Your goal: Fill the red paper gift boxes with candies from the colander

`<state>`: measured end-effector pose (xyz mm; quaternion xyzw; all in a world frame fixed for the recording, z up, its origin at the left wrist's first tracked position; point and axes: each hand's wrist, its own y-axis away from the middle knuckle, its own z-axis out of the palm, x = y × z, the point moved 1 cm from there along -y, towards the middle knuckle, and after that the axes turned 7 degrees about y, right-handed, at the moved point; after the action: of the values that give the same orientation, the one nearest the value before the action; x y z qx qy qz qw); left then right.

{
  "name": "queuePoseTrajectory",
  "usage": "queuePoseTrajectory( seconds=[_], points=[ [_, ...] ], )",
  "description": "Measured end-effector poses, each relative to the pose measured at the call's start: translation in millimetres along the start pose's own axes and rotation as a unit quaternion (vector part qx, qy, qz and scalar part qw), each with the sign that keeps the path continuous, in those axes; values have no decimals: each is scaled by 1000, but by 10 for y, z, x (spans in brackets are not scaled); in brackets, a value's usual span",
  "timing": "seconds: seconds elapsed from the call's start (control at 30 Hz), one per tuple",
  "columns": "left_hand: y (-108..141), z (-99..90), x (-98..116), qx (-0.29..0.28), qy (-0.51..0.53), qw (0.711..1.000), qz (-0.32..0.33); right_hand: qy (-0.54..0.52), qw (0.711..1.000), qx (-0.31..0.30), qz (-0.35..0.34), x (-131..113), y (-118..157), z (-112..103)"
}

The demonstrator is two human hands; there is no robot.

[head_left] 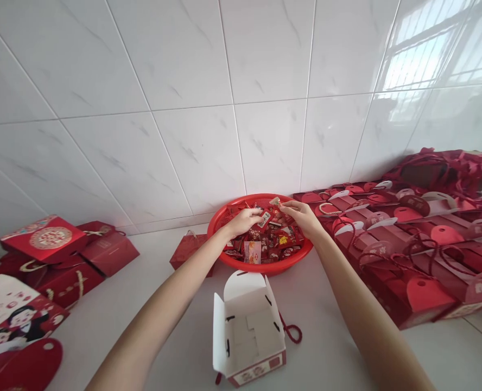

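A red plastic basket (261,267) full of small wrapped candies (273,244), mostly red, stands against the wall. Over its left side, my left hand (243,221) pinches a red wrapped candy (264,219) with a pale label between thumb and fingers. At the basket's right side, my right hand (301,214) has its fingers closed on a small wrapped candy (275,202) with a light wrapper. In front of the basket, between my forearms, an open gift box (249,331) shows its white inside, with flaps raised and a dark red cord at its right.
Many red gift boxes (412,260) with cord handles crowd the right side, a heap of dark red ribbon (436,168) behind them. More red boxes (62,250) are stacked at the left, and a small red box (189,251) sits beside the basket. White tiles (184,152) form the wall.
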<state>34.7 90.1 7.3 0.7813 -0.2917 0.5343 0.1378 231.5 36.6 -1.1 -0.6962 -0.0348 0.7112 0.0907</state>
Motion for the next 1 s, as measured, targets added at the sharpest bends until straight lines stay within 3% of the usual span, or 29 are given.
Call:
queuePoseTrajectory(
  seconds=[0.1,0.37,0.63,1.0],
  points=[
    [48,36,22,40,25,999,9,-6,1000,-20,2,7,6,0],
    [62,67,85,92,32,986,137,-8,996,-92,-3,-28,40,13],
    [88,77,122,78,23,985,150,25,992,-120,3,-60,79,15],
    [100,30,101,141,-20,978,155,67,988,-141,13,-99,103,56]
  ],
)
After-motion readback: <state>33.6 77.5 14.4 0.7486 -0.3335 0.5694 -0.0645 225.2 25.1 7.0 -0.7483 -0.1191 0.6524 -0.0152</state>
